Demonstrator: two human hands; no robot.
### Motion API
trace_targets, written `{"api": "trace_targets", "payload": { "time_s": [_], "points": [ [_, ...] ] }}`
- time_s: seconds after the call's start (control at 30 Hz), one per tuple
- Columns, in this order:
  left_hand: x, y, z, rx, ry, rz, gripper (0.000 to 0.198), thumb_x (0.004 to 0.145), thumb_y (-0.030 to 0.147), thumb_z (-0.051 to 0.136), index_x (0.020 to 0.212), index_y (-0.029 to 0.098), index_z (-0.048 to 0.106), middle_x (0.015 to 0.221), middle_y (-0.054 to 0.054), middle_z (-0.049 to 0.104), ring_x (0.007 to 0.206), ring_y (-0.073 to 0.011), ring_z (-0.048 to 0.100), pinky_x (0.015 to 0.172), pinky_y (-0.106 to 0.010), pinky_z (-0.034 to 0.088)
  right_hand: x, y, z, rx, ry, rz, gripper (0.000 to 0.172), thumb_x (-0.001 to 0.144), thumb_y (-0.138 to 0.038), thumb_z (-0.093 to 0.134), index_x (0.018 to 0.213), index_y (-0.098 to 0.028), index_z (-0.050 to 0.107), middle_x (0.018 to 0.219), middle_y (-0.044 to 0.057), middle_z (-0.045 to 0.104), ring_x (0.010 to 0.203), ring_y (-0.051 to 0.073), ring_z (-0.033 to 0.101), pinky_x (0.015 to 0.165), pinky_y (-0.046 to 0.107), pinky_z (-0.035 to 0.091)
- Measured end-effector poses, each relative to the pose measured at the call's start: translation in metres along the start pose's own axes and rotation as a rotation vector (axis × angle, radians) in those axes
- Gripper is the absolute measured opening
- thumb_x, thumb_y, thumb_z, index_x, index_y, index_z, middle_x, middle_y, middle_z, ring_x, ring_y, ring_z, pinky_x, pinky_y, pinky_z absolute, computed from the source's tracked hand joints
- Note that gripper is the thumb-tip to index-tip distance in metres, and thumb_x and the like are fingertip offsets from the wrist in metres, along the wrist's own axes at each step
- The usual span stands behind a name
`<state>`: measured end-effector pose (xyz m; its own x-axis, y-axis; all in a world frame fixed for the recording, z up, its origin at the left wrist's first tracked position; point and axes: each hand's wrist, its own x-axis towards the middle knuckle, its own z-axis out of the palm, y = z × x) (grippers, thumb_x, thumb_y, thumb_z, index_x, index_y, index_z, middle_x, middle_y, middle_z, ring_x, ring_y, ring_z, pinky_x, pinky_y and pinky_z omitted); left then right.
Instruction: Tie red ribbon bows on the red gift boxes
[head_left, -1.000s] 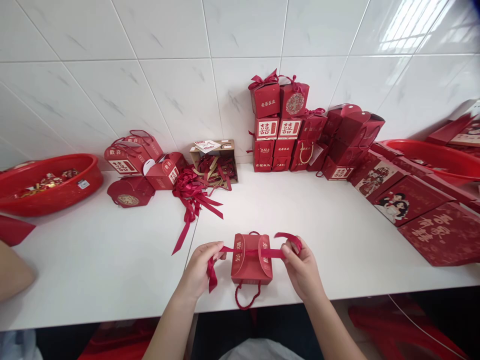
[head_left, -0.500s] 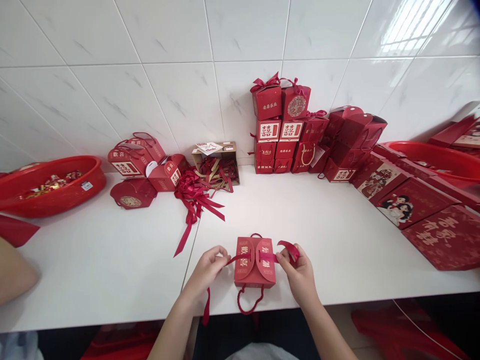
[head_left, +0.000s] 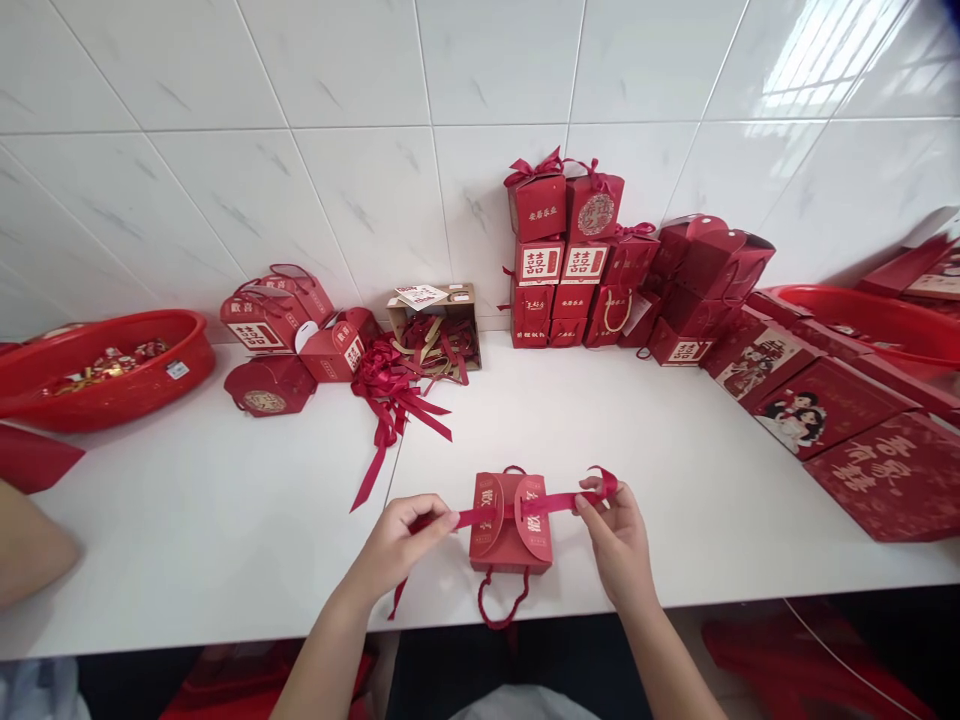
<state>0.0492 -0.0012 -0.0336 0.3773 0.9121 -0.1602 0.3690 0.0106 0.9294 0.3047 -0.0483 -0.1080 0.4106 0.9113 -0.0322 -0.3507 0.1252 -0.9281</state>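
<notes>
A small red gift box (head_left: 511, 535) with gold characters stands near the front edge of the white table (head_left: 225, 520), its cord handle hanging over the edge. A red ribbon (head_left: 525, 505) is stretched taut across the box's top flaps. My left hand (head_left: 401, 540) pinches the ribbon's left part, and the loose tail hangs below it. My right hand (head_left: 619, 535) pinches the right part, with the end curling above the fingers. Both hands are closed on the ribbon, one on each side of the box.
A stack of finished red boxes (head_left: 570, 255) stands against the tiled wall. A cardboard box of ribbons (head_left: 435, 335) and loose ribbons (head_left: 394, 400) lie left of it. Red basins sit at far left (head_left: 97, 365) and far right (head_left: 877, 320). Flat red packs (head_left: 825, 400) lie right. Another person's arm (head_left: 30, 545) shows at left.
Both hands moved apart and pulled the ribbon tight across the box top. The box stayed near the table edge.
</notes>
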Motion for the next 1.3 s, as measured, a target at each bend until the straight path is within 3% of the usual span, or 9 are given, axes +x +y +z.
{"api": "trace_targets", "payload": {
  "time_s": [0.17, 0.4, 0.57, 0.67, 0.8, 0.93, 1.07, 1.17, 1.3],
  "points": [
    [0.008, -0.012, 0.004, -0.007, 0.036, -0.119, 0.055, 0.089, 0.057, 0.041, 0.05, 0.019, 0.047, 0.051, -0.001, 0.048, 0.051, -0.0143, 0.046, 0.057, -0.028, 0.041, 0.001, 0.001, 0.0, 0.079, 0.054, 0.044, 0.033, 0.076, -0.037, 0.076, 0.098, -0.025, 0.054, 0.096, -0.001, 0.06, 0.092, 0.013, 0.057, 0.082, 0.027, 0.048],
    [-0.005, -0.036, 0.011, 0.16, 0.366, -0.153, 0.034, 0.081, 0.055, 0.054, 0.079, 0.021, 0.058, 0.088, -0.005, 0.061, 0.084, -0.0226, 0.053, 0.073, -0.03, 0.041, -0.006, 0.02, -0.006, 0.213, 0.05, 0.408, 0.055, 0.073, -0.031, 0.079, 0.116, -0.017, 0.049, 0.084, 0.005, 0.071, 0.08, 0.018, 0.068, 0.077, 0.033, 0.055],
    [-0.042, -0.012, 0.015, 0.177, -0.019, -0.249, 0.049, 0.089, 0.06, 0.04, 0.07, 0.019, 0.06, 0.062, 0.002, 0.05, 0.063, -0.0163, 0.049, 0.065, -0.027, 0.038, -0.012, 0.015, -0.018, 0.319, -0.011, 0.569, 0.04, 0.076, -0.034, 0.076, 0.106, -0.012, 0.061, 0.085, 0.009, 0.072, 0.078, 0.019, 0.069, 0.069, 0.028, 0.057],
    [-0.047, -0.01, 0.018, 0.19, -0.213, -0.337, 0.05, 0.09, 0.058, 0.039, 0.115, 0.022, 0.064, 0.054, 0.005, 0.049, 0.056, -0.0165, 0.049, 0.061, -0.027, 0.037, -0.013, 0.011, -0.017, 0.418, -0.037, 0.622, 0.027, 0.075, -0.031, 0.076, 0.093, -0.014, 0.068, 0.088, 0.006, 0.071, 0.078, 0.015, 0.067, 0.068, 0.023, 0.056],
    [-0.035, -0.026, 0.024, 0.08, -0.29, -0.381, 0.069, 0.091, 0.045, 0.047, 0.151, 0.02, 0.025, 0.053, 0.006, 0.054, 0.054, -0.0152, 0.048, 0.061, -0.027, 0.038, -0.015, 0.01, -0.009, 0.509, -0.046, 0.64, 0.021, 0.077, -0.028, 0.076, 0.093, -0.016, 0.071, 0.089, 0.004, 0.07, 0.079, 0.012, 0.066, 0.07, 0.02, 0.056],
    [-0.018, -0.04, 0.031, -0.515, -0.059, -0.383, 0.075, 0.086, 0.023, 0.058, 0.15, 0.024, 0.018, 0.078, 0.002, 0.063, 0.05, -0.0072, 0.045, 0.048, -0.019, 0.032, -0.013, 0.01, -0.006, 0.545, -0.035, 0.607, 0.027, 0.079, -0.029, 0.075, 0.103, -0.019, 0.07, 0.088, 0.002, 0.07, 0.077, 0.011, 0.066, 0.07, 0.02, 0.057],
    [-0.004, -0.046, 0.034, -1.127, 0.264, -0.351, 0.062, 0.072, -0.004, 0.058, 0.128, 0.02, 0.046, 0.086, -0.002, 0.064, 0.054, -0.0065, 0.054, 0.036, -0.012, 0.027, -0.007, 0.007, -0.011, 0.515, 0.026, 0.542, 0.03, 0.077, -0.027, 0.076, 0.106, -0.02, 0.07, 0.084, 0.001, 0.069, 0.075, 0.011, 0.066, 0.068, 0.019, 0.058],
    [0.001, -0.045, 0.032, -1.251, 0.334, -0.338, 0.027, 0.085, 0.0, 0.048, 0.105, 0.011, 0.06, 0.068, -0.001, 0.056, 0.055, -0.0048, 0.056, 0.036, -0.007, 0.033, -0.005, 0.003, -0.015, 0.498, 0.065, 0.504, 0.029, 0.075, -0.025, 0.078, 0.102, -0.019, 0.071, 0.077, -0.001, 0.067, 0.071, 0.009, 0.065, 0.064, 0.016, 0.057],
    [-0.001, -0.039, 0.028, -1.318, 0.429, -0.3, 0.03, 0.096, 0.007, 0.036, 0.097, 0.01, 0.066, 0.068, -0.002, 0.057, 0.052, -0.0024, 0.053, 0.035, -0.004, 0.035, -0.004, -0.009, -0.019, 0.467, 0.124, 0.431, 0.03, 0.073, -0.026, 0.08, 0.101, -0.018, 0.071, 0.08, -0.001, 0.068, 0.068, 0.008, 0.064, 0.061, 0.014, 0.056]
  ]
}}
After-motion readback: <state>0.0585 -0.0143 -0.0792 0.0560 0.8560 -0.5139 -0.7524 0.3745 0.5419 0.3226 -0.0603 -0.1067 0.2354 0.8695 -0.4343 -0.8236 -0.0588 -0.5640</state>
